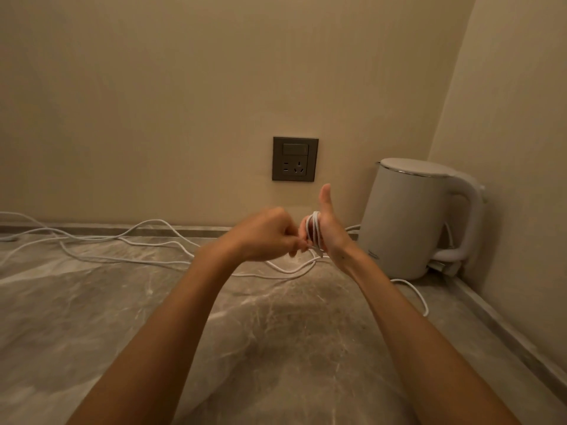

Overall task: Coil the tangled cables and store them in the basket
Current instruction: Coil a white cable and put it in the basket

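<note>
At the back of the grey marbled surface (153, 317), close to the wall, both bare forearms reach forward and the two hands meet just left of a white kettle (408, 219). The right hand (329, 233) stands on edge with its thumb pointing straight up; its fingers (303, 230) look stretched out toward the other hand, and several turns of the white cable are wound round them as a small coil (316, 231). The left hand (267, 236) is curled into a loose fist right beside that coil, its fingertips pinching the white cable where it leaves the turns. Both hands are raised above the surface, not resting on it.

From the hands the loose cable (122, 239) drops to the surface and runs away to the left in long tangled loops, several strands crossing one another along the foot of the wall and passing out of view at the left edge. Another white strand (418, 297) curves over the surface in front of the kettle. A grey wall socket (295, 158) with a switch sits on the wall above the hands. The kettle stands in the corner, handle to the right.
</note>
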Available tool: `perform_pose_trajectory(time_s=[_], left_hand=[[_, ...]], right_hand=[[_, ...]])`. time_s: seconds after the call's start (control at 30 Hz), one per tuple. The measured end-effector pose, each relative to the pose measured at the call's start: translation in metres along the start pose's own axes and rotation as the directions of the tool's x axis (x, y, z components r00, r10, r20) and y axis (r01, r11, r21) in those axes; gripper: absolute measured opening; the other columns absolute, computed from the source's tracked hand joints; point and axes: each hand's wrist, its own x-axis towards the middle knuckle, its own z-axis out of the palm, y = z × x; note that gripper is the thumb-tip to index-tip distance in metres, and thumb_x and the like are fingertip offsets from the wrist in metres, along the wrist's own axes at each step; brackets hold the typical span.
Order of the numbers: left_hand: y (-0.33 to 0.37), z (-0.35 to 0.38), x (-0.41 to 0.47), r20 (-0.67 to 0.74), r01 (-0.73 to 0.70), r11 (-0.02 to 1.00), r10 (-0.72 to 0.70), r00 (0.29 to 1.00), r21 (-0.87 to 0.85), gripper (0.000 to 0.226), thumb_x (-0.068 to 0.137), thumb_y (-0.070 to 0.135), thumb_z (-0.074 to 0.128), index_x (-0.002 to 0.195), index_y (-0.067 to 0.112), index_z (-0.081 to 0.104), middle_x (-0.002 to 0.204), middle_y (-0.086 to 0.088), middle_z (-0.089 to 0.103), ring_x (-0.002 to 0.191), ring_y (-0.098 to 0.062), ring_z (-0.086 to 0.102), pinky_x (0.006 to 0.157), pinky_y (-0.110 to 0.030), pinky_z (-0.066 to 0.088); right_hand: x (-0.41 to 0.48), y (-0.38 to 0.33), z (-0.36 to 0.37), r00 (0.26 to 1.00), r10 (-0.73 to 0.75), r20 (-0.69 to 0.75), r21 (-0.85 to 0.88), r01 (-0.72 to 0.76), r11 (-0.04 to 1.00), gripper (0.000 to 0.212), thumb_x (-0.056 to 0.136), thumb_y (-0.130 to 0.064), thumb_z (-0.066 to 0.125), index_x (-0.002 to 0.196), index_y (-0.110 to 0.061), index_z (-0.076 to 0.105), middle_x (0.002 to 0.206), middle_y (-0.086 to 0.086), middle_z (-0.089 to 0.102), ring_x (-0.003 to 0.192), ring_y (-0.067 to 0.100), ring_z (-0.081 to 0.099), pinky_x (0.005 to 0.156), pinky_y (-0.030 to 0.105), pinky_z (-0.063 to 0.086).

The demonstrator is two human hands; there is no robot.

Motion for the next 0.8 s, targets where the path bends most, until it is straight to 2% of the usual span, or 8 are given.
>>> perform_pose_trajectory(time_s=[0.07, 0.2, 0.27, 0.37, 0.5, 0.63, 0.7, 0.8], left_hand=[[-0.002, -0.005, -0.001, -0.088, -0.021, 1.0, 0.019, 0.996, -0.017, 0.024, 0.09, 0.026, 0.057, 0.079, 0.009, 0.07, 0.054, 0.008, 0.052, 0.044, -0.003, 0.041, 0.042, -0.009, 0.033], [-0.007, -0.006, -0.001, -0.192, -0.052, 0.998, 0.047, 0.98, -0.021, 0.023, 0.088, 0.028, 0.058, 0.083, 0.009, 0.07, 0.067, -0.001, 0.063, 0.057, -0.009, 0.052, 0.051, -0.01, 0.036], [-0.01, -0.005, 0.0, -0.233, -0.055, 0.998, 0.046, 0.971, -0.032, 0.024, 0.088, 0.029, 0.059, 0.084, 0.009, 0.071, 0.067, -0.003, 0.064, 0.057, -0.011, 0.052, 0.052, -0.016, 0.035], [-0.013, -0.002, 0.002, -0.303, -0.037, 0.999, 0.027, 0.953, -0.027, 0.023, 0.088, 0.03, 0.058, 0.084, 0.01, 0.07, 0.06, 0.008, 0.054, 0.053, -0.004, 0.046, 0.052, -0.015, 0.03], [-0.023, 0.004, 0.006, -0.359, -0.006, 0.996, -0.026, 0.933, -0.087, 0.023, 0.09, 0.03, 0.055, 0.087, 0.012, 0.07, 0.076, 0.004, 0.06, 0.069, -0.008, 0.052, 0.066, -0.024, 0.042], [-0.024, 0.015, 0.009, -0.296, 0.036, 0.994, -0.064, 0.953, -0.099, 0.028, 0.097, 0.023, 0.044, 0.092, 0.009, 0.067, 0.075, -0.004, 0.056, 0.074, -0.024, 0.054, 0.064, -0.027, 0.038], [-0.022, 0.022, 0.01, -0.202, 0.058, 0.991, -0.082, 0.976, -0.124, 0.028, 0.099, 0.016, 0.038, 0.099, 0.006, 0.064, 0.082, -0.011, 0.059, 0.081, -0.028, 0.057, 0.065, -0.026, 0.038], [-0.022, 0.034, 0.01, -0.034, 0.106, 0.987, -0.111, 0.993, -0.118, 0.024, 0.096, 0.006, 0.036, 0.096, 0.007, 0.06, 0.102, -0.021, 0.063, 0.09, -0.034, 0.06, 0.065, -0.029, 0.042]], right_hand=[[-0.001, 0.0, 0.002, 1.0, -0.003, 0.01, -0.045, 0.003, 0.999, 0.088, 0.087, -0.062, -0.012, 0.048, -0.006, 0.044, 0.05, 0.008, 0.046, 0.041, 0.009, 0.046, 0.067, 0.028, 0.041], [-0.001, 0.0, 0.006, 1.0, 0.01, 0.015, -0.058, -0.009, 0.998, 0.083, 0.088, -0.064, -0.008, 0.046, -0.009, 0.039, 0.041, 0.0, 0.04, 0.036, 0.008, 0.04, 0.053, 0.023, 0.045], [-0.001, 0.0, 0.007, 0.999, 0.018, 0.048, -0.049, -0.015, 0.999, 0.083, 0.088, -0.064, -0.007, 0.043, -0.01, 0.036, 0.036, -0.002, 0.036, 0.032, 0.007, 0.035, 0.045, 0.019, 0.043], [-0.004, -0.001, 0.005, 0.975, 0.041, 0.216, 0.1, -0.064, 0.993, 0.085, 0.084, -0.068, -0.011, 0.036, -0.012, 0.032, 0.032, -0.003, 0.029, 0.03, 0.008, 0.028, 0.039, 0.017, 0.04], [-0.004, 0.001, 0.002, 0.896, -0.001, 0.443, 0.404, -0.199, 0.893, 0.088, 0.075, -0.081, -0.006, 0.035, -0.012, 0.033, 0.03, -0.003, 0.027, 0.027, 0.007, 0.024, 0.034, 0.016, 0.033], [-0.001, 0.001, 0.001, 0.862, -0.092, 0.498, 0.623, -0.282, 0.729, 0.087, 0.073, -0.085, -0.002, 0.038, -0.015, 0.036, 0.031, -0.005, 0.03, 0.026, 0.006, 0.027, 0.031, 0.014, 0.025], [-0.002, -0.002, 0.001, 0.883, -0.113, 0.456, 0.698, -0.276, 0.66, 0.089, 0.074, -0.085, -0.001, 0.037, -0.015, 0.038, 0.031, -0.005, 0.03, 0.027, 0.007, 0.027, 0.031, 0.015, 0.027], [-0.005, -0.009, 0.001, 0.933, -0.11, 0.343, 0.808, -0.233, 0.541, 0.089, 0.078, -0.083, 0.003, 0.04, -0.012, 0.042, 0.035, -0.003, 0.029, 0.032, 0.008, 0.028, 0.033, 0.018, 0.032]])
